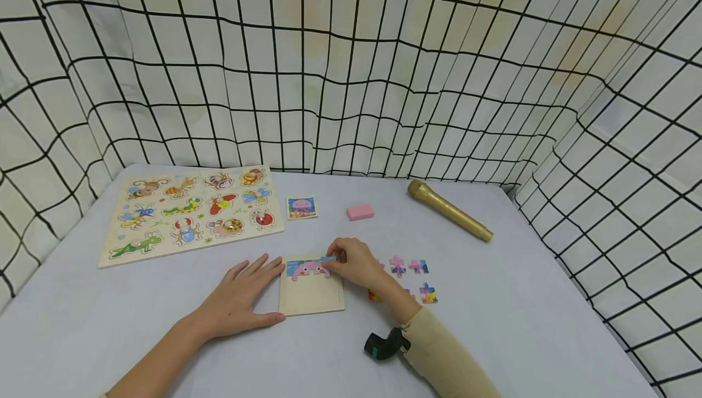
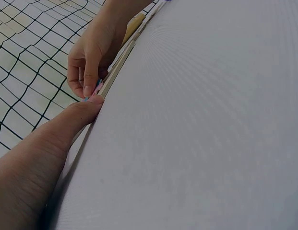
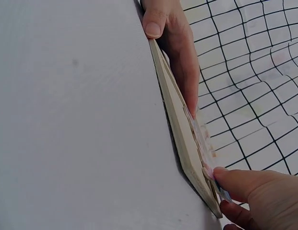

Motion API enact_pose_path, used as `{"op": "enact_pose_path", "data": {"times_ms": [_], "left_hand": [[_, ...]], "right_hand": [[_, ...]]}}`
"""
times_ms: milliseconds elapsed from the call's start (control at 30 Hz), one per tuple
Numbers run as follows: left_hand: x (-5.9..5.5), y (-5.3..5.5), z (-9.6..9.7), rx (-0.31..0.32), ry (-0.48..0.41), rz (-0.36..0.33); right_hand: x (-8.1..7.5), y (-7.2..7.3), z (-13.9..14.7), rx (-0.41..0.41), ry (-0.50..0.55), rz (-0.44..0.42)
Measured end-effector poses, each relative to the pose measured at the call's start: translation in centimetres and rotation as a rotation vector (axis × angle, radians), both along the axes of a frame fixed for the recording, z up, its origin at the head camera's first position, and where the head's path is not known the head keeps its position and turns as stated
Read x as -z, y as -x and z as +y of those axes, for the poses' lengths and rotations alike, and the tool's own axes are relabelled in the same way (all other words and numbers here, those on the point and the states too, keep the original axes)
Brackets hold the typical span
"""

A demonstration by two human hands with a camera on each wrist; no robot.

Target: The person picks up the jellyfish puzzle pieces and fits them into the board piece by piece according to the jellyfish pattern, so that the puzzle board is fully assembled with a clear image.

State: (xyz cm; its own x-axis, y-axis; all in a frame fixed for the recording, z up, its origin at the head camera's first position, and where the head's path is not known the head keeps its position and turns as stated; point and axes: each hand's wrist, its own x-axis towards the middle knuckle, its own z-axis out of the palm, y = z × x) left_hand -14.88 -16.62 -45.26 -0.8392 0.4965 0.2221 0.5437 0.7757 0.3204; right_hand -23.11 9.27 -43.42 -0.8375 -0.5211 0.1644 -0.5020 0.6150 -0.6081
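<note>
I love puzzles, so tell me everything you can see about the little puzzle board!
The puzzle board is squarish and pale, looks wooden, and lies flat on the white table. Puzzle pieces along its top show part of a pink creature on blue; below, it's bare. The left grip touches its left side. The right grip pinches a blue piece at its top right corner.

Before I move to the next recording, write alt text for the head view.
A person's right hand pinches a puzzle piece at the upper right of a partly filled wooden board, the left hand touching its left edge. Loose pieces lie right, a picture board upper left.
</note>
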Motion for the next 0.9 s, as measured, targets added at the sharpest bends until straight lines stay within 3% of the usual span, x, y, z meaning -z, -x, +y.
{"op": "enact_pose_path", "data": {"times_ms": [600, 900], "left_hand": [[-0.09, -0.06, 0.03, 0.0, 0.004, 0.005], [-0.06, 0.01, 0.06, -0.003, 0.012, -0.003]], "right_hand": [[0.17, -0.16, -0.26, -0.005, -0.048, 0.038], [0.24, -0.03, -0.36, 0.03, -0.051, 0.046]]}}
